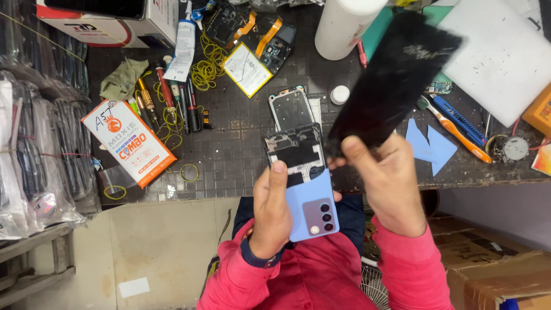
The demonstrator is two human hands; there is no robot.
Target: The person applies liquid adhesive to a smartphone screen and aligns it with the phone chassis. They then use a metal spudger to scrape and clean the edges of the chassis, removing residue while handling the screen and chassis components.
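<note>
Clearly we are in the middle of taking a phone apart: our left hand [274, 215] is wrapped around a light blue phone [307, 189], thumb pressed on its upper edge, holding it over our lap just in front of the workbench [241, 155], with its camera end toward us and its far half laid open to show dark inner parts. Our right hand [390, 183] is pinched shut on the lower end of a black screen panel [396, 80], blurred, which stands tilted up and away above the bench, clear of the phone except perhaps near the bottom corner, where we cannot tell if anything joins them. We judge the panel to be freshly lifted off, so the next move calls for a steady, gentle grip on the thin panel and a free spot on the crowded bench. On the bench lie a bare phone frame [291, 107], just beyond the held phone, 2 blue triangular picks [429, 146] and a row of screwdrivers [172, 103]. As for containers, a cardboard box [493, 270] sits on the floor at our right, its contents hidden, and a white cylinder [343, 26] stands at the bench's far edge, what is inside unseen
</note>
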